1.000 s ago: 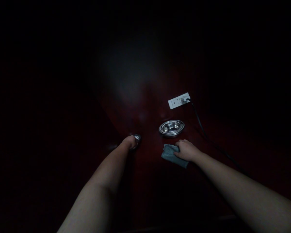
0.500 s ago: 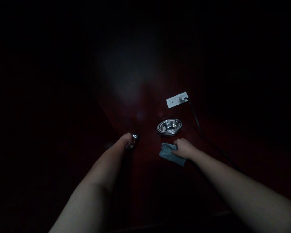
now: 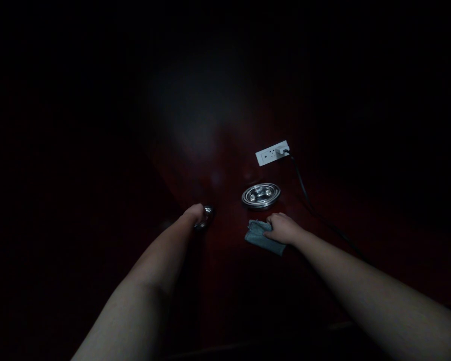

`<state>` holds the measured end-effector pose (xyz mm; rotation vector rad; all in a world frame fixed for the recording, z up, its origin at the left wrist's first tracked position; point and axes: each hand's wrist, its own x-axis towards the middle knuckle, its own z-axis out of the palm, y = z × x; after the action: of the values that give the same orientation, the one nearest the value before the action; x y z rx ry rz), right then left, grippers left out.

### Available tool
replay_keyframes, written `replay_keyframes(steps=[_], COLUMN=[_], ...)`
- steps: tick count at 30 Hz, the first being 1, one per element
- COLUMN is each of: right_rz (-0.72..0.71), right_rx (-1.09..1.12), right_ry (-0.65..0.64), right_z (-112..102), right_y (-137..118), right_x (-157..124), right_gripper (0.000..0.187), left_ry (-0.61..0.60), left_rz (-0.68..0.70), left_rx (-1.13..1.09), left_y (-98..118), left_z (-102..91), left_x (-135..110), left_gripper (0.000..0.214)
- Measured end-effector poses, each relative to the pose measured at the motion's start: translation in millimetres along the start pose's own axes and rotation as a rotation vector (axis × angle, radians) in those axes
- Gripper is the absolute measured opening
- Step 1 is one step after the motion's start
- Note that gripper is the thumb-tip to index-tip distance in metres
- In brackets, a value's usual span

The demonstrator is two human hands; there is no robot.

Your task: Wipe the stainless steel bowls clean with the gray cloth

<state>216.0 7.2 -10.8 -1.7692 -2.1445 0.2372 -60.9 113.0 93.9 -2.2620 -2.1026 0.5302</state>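
The scene is very dark. My left hand (image 3: 194,214) reaches forward and closes over a small shiny metal bowl (image 3: 206,214) on the dark red table (image 3: 225,281); most of that bowl is hidden by the hand. My right hand (image 3: 282,228) lies on a grey-blue cloth (image 3: 258,235), fingers curled onto it, pressing it to the table. Just beyond the cloth sits a stack of shiny steel bowls (image 3: 260,194), free of both hands.
A white power strip (image 3: 270,154) lies farther back with a white plug in it, and a black cable (image 3: 304,195) runs from it toward the right. Everything around the lit patch of table is black.
Both hands, the cloth and the small bowl sit slightly higher and to the left in the picture, as do the bowls and power strip, so mainly the view shifted. The grips look the same.
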Motion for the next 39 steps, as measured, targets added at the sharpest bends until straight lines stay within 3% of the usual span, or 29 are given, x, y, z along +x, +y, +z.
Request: replay_keyframes(steps=[8,19,24,30,35,39], right_rz=[-0.009,-0.001,0.004,0.008,0.061,0.152], right_rx=[0.001,0.012,0.028,0.09,0.25,0.466], right_ry=[-0.006,-0.017,-0.019,-0.01,0.047,0.143], right_z=[-2,-3,-4,-5,-6,-9], right_y=[-2,-2,-3,-4,-1,5], right_x=[-1,0,-1,-2,-1,3], right_gripper=[0.024,0.024,0.024,0.019,0.018,0.026], left_ry=[0.066,0.095,0.122,0.191,0.292,0.475], left_rz=[0.01,0.046,0.003,-0.066,-0.09,-0.028], left_rx=[0.027,0.074,0.074,0.058,0.016,-0.015], left_y=[11,8,9,12,6,0], left_z=[-5.4,-10.3,-8.3,-6.4,-14.5,-21.2], left_x=[-10,-5,-8,-11,-23,-39], left_gripper=[0.029,0.03,0.039,0.031,0.029,0.031])
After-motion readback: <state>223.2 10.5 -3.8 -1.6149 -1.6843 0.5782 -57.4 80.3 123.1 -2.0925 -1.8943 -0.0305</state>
